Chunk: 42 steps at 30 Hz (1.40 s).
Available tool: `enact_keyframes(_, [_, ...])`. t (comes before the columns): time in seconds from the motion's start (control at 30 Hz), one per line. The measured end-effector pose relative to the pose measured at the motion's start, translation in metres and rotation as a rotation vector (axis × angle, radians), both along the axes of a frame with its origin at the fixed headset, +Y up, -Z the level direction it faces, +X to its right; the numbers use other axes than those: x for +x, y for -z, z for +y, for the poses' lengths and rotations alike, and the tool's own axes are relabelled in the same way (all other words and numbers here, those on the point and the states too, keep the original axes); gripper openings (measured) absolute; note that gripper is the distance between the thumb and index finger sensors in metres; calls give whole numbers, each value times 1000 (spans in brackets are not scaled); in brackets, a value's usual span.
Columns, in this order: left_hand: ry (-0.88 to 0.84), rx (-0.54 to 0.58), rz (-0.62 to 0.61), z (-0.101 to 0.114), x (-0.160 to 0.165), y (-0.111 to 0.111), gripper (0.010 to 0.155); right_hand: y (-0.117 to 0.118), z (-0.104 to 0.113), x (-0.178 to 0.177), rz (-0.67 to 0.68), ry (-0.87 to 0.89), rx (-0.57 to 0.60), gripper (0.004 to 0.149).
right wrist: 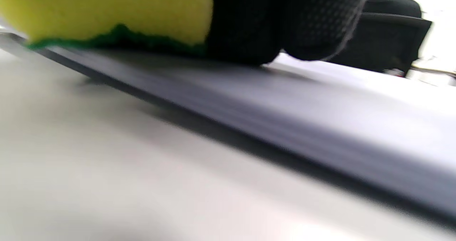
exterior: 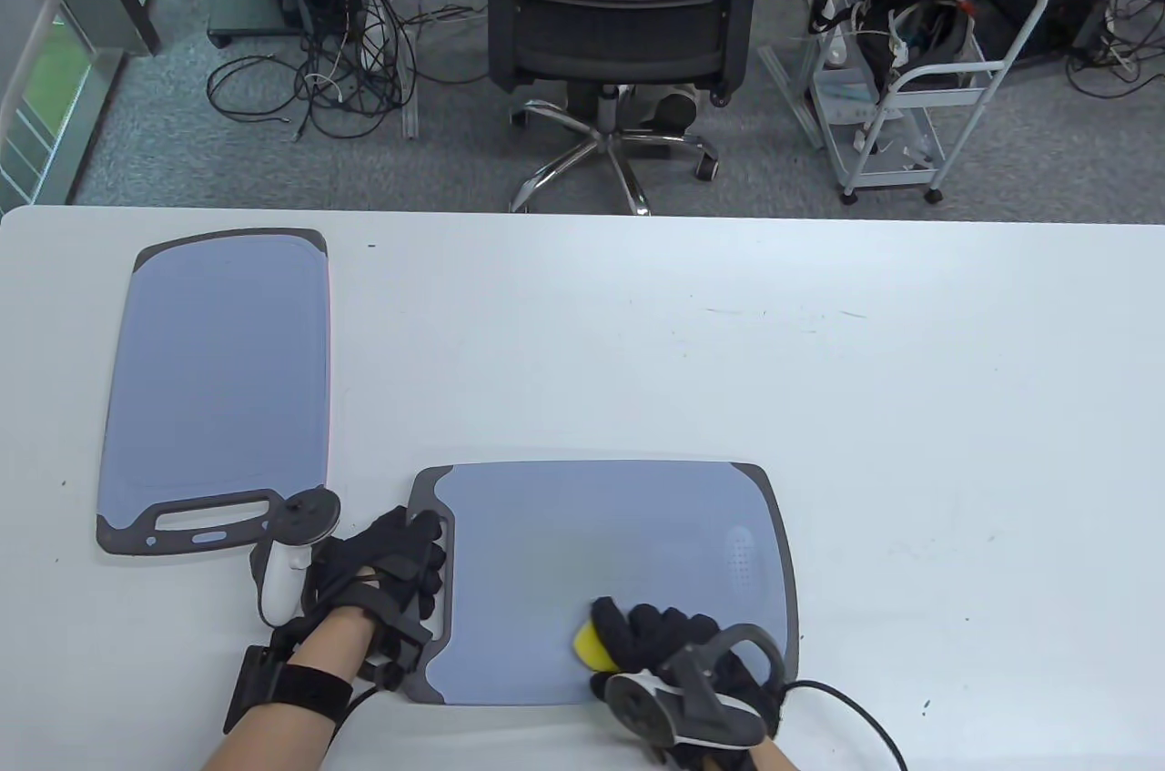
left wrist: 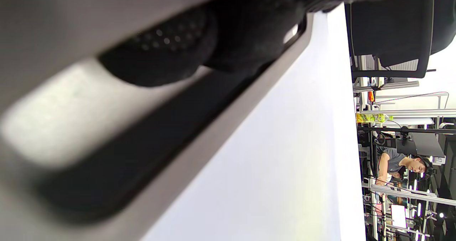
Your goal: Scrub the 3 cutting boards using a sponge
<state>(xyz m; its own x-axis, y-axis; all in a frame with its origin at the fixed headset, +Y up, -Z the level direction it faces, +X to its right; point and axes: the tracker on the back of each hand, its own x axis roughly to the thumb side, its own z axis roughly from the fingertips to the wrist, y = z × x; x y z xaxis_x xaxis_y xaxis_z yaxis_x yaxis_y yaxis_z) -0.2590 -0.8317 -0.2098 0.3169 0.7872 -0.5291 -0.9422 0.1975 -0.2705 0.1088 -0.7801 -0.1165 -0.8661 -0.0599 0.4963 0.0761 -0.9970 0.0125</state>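
Right hand (exterior: 678, 639) fingers clamp yellow sponge (exterior: 589, 644) (green underside) on flat board (exterior: 601, 571); left hand (exterior: 396, 566) fingers grip handle.

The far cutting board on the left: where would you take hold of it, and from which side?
Grip the far cutting board by its dark handle, coming from the person's side. It lies flat with the slotted handle end toward the near table edge, beside the left hand, so fingers can hook through the slot.
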Motion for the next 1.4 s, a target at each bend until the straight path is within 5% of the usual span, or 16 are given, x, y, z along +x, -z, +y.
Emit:
enact_keyframes(0.23, [-36, -23, 18, -1, -3, 0, 56, 1, -5, 116, -347, 11, -77, 75])
enact_keyframes(0.4, [-120, -86, 37, -4, -8, 1, 64, 1, -6, 158, -526, 52, -100, 73])
enact_keyframes(0.5, [-188, -115, -32, -3, -12, 4, 56, 4, -4, 172, -593, 56, -67, 73])
enact_keyframes(0.67, [-216, 257, -106, 23, -22, 14, 50, 2, -1, 184, -666, 212, -52, 73])
enact_keyframes(0.87, [11, 1060, -59, 111, -32, -13, 50, 0, 2, 188, -686, 278, -33, 73])
enact_keyframes(0.9, [11, 1104, -48, 123, -31, -16, 48, 0, 3, 188, -688, 288, -29, 73])
enact_keyframes(0.97, [70, 1109, -216, 141, -31, -26, 43, -1, 5, 189, -689, 317, -9, 73])
enact_keyframes(1.03, [281, 1103, -356, 135, -30, -30, 40, -3, 6, 191, -695, 330, 7, 73])
enact_keyframes(1.17, [379, 946, -574, 115, -14, -34, 42, -5, 7, 193, -709, 395, -1, 73])
enact_keyframes(1.2, [540, 1003, -624, 112, -5, -36, 41, -6, 8, 192, -706, 401, 12, 73])
enact_keyframes(1.4, [811, 1181, -746, 98, 41, -46, 42, -12, 10, 201, -734, 417, 26, 73])
